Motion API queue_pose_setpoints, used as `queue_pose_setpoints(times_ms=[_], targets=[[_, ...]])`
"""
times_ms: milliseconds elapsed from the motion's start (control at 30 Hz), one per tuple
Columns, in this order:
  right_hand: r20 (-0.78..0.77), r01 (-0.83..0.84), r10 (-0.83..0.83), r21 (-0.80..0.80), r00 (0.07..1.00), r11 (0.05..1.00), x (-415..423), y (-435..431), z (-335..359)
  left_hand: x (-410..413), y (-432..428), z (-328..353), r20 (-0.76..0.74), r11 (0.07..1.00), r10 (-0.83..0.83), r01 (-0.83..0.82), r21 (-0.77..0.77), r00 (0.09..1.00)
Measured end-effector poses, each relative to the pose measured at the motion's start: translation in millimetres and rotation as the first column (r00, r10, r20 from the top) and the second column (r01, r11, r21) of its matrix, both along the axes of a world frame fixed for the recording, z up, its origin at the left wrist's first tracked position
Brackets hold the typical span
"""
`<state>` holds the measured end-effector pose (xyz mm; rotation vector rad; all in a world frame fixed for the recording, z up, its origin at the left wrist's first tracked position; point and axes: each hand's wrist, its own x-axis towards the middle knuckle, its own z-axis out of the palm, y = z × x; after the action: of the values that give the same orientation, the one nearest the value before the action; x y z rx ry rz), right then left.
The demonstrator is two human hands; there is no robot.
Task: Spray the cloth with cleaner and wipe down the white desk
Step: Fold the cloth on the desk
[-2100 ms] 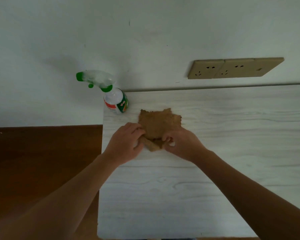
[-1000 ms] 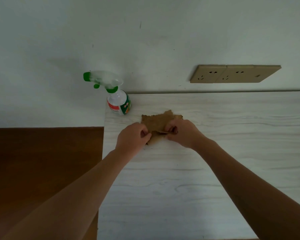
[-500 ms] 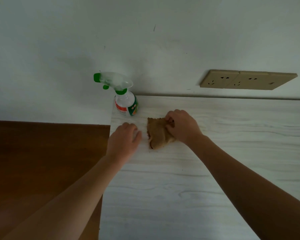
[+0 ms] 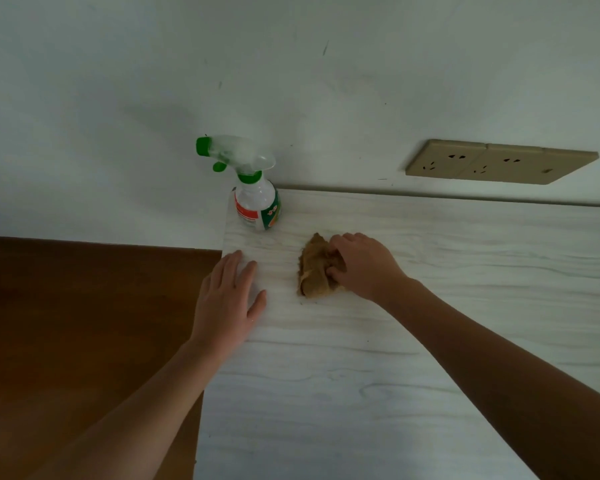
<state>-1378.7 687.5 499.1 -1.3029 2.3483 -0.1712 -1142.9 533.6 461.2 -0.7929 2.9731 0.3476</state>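
head view: the cloth (image 4: 314, 271), brown and bunched into a wad, lies on the white desk (image 4: 430, 306) near its far left corner. the right hand (image 4: 364, 266) sits on top of it with its fingers (image 4: 343, 239) curled round the wad, gripping it against the surface. the left hand (image 4: 227, 299) rests flat on the desk's left edge, fingers straight and spread, holding nothing, a little apart from the cloth. the spray bottle (image 4: 257, 202) stands upright in the far left corner by the wall (image 4: 118, 81), just beyond the cloth, with no hand on it. whether the cloth is wet cannot be told. with the bottle set down and the cloth gripped, the spraying looks done and the wiping looks barely begun; nearly the whole desk to the right and front seems left to wipe.
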Motion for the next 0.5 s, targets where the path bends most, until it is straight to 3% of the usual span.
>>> queue_pose_setpoints(times_ms=[267, 500], targets=[[0.089, 0.012, -0.012, 0.002, 0.996, 1.000, 8.1, 8.5, -2.6, 4.8, 2.7, -12.5, -0.027, 1.000, -0.006, 0.006, 0.003, 1.000], [0.113, 0.156, -0.133, -0.231, 0.985, 0.960, -38.5, -31.9, 18.2, 3.5, 4.0, -11.6, -0.023, 1.000, 0.007, -0.007, -0.002, 1.000]])
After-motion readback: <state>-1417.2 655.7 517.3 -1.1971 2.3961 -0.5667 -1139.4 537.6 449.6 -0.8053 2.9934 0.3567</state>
